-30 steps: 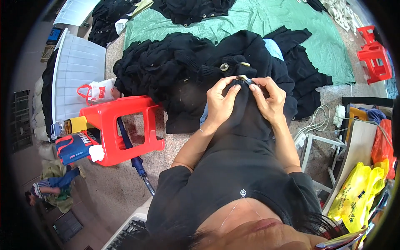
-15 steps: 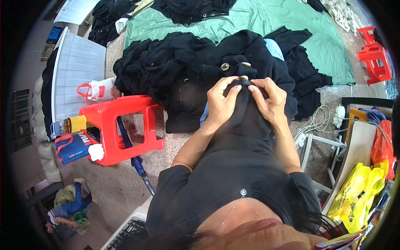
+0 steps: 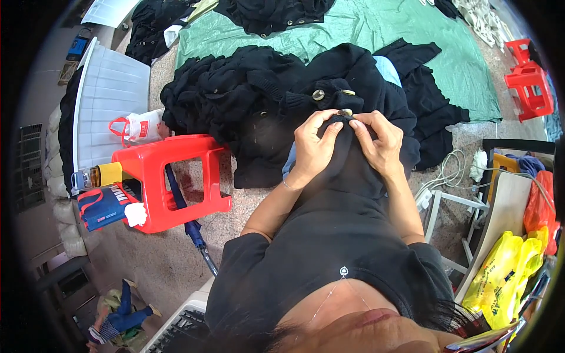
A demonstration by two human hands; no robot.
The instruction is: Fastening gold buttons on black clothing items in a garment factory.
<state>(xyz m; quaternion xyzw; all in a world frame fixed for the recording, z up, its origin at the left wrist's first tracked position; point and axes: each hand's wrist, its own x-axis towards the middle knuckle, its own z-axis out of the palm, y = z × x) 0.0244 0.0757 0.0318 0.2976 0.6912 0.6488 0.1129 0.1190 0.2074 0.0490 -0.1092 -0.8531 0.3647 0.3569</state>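
A black knitted garment [image 3: 353,159] lies over my lap, with its edge raised between my two hands. My left hand [image 3: 313,144] pinches that edge between thumb and forefinger. Opposite it, my right hand [image 3: 381,141] pinches the same edge, its fingertips a short way from the left ones. A round button [image 3: 345,112] shows on the cloth just beyond my fingertips. Farther up the garment sit a second button [image 3: 318,95] and another seen nearly edge-on. Whether a needle or thread is between my fingers is too small to tell.
A heap of black knitwear [image 3: 229,100] spreads at the left, and a green sheet [image 3: 376,23] lies behind. A red plastic stool [image 3: 176,147] stands left, near a white bin [image 3: 112,88]. On the right are a coiled cable [image 3: 450,170] and a yellow bag [image 3: 500,276]. A person is at lower left.
My hands have barely shifted and still pinch the garment's edge by the button. At lower left, the other person has changed posture, their legs now stretched to the right.
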